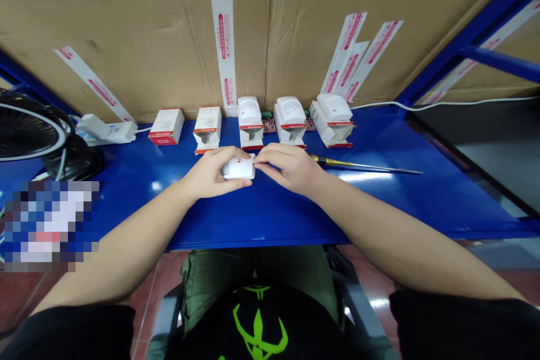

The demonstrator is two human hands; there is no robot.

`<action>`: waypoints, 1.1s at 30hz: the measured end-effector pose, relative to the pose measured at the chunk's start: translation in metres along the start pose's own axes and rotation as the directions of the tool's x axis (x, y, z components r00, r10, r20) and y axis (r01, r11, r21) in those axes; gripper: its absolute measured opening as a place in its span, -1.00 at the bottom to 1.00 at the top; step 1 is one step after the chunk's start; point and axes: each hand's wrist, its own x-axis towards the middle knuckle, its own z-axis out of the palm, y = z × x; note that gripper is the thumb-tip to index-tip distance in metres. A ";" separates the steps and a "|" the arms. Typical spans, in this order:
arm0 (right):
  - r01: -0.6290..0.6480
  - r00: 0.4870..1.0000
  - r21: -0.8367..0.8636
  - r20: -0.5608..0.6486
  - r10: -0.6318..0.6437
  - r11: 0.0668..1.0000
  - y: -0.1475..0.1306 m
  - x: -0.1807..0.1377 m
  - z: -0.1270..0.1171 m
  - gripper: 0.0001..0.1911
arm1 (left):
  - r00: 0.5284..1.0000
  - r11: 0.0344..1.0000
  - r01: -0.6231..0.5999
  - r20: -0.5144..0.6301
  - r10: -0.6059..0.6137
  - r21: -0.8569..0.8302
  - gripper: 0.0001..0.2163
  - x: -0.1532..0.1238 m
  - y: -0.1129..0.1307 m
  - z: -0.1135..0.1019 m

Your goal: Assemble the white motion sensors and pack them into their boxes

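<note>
A small white motion detector (pixel 240 167) with a red mark lies sideways over the blue table. Thumb and fingers of my left hand (pixel 213 171) are wrapped around it from the left. At its right end, my right hand (pixel 291 166) is closed in a pinch, with the fingertips touching the housing; whatever they pinch is too small to make out. Beyond my hands stand three opened cartons with similar white detectors on top: the left one (pixel 250 109), the middle one (pixel 289 111) and the right one (pixel 334 108).
Two more small cartons, one closed (pixel 166 126) and one open-flapped (pixel 208 125), stand to the left. A long screwdriver (pixel 367 166) lies right of my hand. Green and red circuit boards (pixel 269 124) sit behind the cartons. A black fan (pixel 54 140) and power strip (pixel 112 132) are at left.
</note>
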 end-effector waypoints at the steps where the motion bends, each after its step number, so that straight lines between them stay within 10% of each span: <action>1: 0.014 1.000 -0.004 -0.026 -0.014 1.000 0.000 0.000 0.001 -0.83 | 1.000 0.999 0.025 -0.005 -0.025 -0.028 -0.59 0.000 0.000 0.001; 14: 0.021 0.997 -0.018 -0.070 -0.022 1.000 0.000 0.001 0.001 -0.83 | 0.990 0.978 0.138 0.007 -0.139 -0.159 -0.61 -0.002 0.003 0.005; 20: -0.258 0.964 0.206 -0.010 0.266 0.944 -0.004 0.002 0.006 -0.86 | 0.999 0.998 0.044 -0.024 -0.045 -0.035 -0.62 -0.002 -0.001 0.005; 25: -0.562 0.787 0.590 0.167 0.594 0.580 -0.004 0.006 0.017 -0.84 | 0.997 0.995 -0.038 -0.069 0.045 0.090 -0.58 -0.002 -0.005 0.007; 33: -0.599 0.637 0.801 0.466 0.615 0.014 -0.002 0.009 0.016 -0.65 | 0.983 0.961 -0.134 -0.093 0.161 0.242 -0.58 -0.001 -0.003 0.007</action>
